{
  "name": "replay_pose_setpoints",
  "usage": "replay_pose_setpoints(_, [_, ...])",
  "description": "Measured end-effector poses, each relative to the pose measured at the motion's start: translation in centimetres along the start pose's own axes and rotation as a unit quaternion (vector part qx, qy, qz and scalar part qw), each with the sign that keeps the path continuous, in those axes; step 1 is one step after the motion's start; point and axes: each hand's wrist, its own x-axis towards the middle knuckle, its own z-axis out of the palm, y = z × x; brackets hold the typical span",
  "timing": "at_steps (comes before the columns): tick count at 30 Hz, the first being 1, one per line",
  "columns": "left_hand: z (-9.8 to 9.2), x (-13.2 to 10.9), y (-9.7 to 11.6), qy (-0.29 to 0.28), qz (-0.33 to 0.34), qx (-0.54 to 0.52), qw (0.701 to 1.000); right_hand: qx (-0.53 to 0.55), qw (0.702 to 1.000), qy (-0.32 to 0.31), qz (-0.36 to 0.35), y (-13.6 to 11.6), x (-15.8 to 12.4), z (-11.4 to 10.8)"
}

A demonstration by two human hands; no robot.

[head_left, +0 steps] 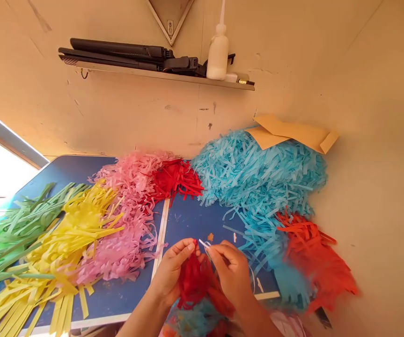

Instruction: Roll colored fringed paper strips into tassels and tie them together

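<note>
Near the table's front edge, my left hand (pixel 175 264) pinches the top of a red tissue-paper tassel (pixel 192 281), whose strips hang down below the fingers. Close beside it, my right hand (pixel 231 269) is closed on a thin white string (pixel 205 244), with its pale tip pointing at the tassel top. Part of the string curves out to the right of that hand. Blue and orange-red fringe (pixel 198 318) lies beneath both hands, partly hidden by the wrists.
Green (pixel 19 229), yellow (pixel 82 215) and pink fringe (pixel 128 224) cover the blue table's (pixel 184 220) left side. Red fringe (pixel 177 179) and a large blue heap (pixel 258 173) lie behind, with brown paper (pixel 293 131) on top. A wall shelf (pixel 173 75) holds a white bottle (pixel 217 54).
</note>
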Motion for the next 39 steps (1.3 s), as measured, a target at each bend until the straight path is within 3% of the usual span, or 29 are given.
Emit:
replay_pose_setpoints(9, [0.0, 0.0, -0.5, -0.002, 0.009, 0.019, 1.0, -0.04, 0.999, -0.022, -0.017, 0.5, 0.0, -0.2])
replay_pose_setpoints(13, [0.1, -0.3, -0.8, 0.033, 0.1, 0.159, 0.982, -0.087, 0.995, -0.049, -0.024, 0.7, -0.3, -0.2])
replay_pose_setpoints(18, [0.0, -0.6, -1.2, 0.057, 0.28, 0.421, 0.861, -0.021, 0.993, -0.108, 0.035, 1.0, -0.5, 0.1])
replay_pose_setpoints(22, [-0.3, -0.5, -1.8, 0.037, 0.416, 0.53, 0.738, 0.035, 0.992, -0.105, 0.051, 1.1, 0.1, -0.3])
replay_pose_setpoints(24, [-0.4, -0.4, -2.1, 0.008, 0.45, 0.556, 0.699, 0.056, 0.994, -0.088, 0.039, 1.0, 0.8, -1.5])
replay_pose_setpoints(26, [-0.2, -0.4, -2.5, -0.004, 0.443, 0.565, 0.697, 0.079, 0.994, -0.059, 0.042, 0.7, 1.7, -3.5])
replay_pose_setpoints(28, [0.0, -0.3, -2.8, 0.0, 0.414, 0.567, 0.712, 0.065, 0.996, -0.036, 0.047, 0.2, 2.5, -5.7])
replay_pose_setpoints(31, [0.4, -0.2, -3.1, 0.013, 0.374, 0.562, 0.738, -0.019, 0.995, -0.09, 0.027, -0.5, 3.0, -7.8])
replay_pose_setpoints(34, [0.4, 0.0, -2.6, 0.025, 0.365, 0.558, 0.745, -0.045, 0.988, -0.142, 0.027, 0.5, 2.4, -7.8])
replay_pose_setpoints(37, [0.0, 0.3, -1.6, 0.018, 0.363, 0.545, 0.755, -0.073, 0.995, -0.057, 0.044, 2.8, 1.3, -6.6])
replay_pose_setpoints(39, [-0.3, 0.5, -1.2, 0.004, 0.344, 0.523, 0.78, -0.052, 0.995, -0.055, 0.064, 4.1, 0.3, -5.5])
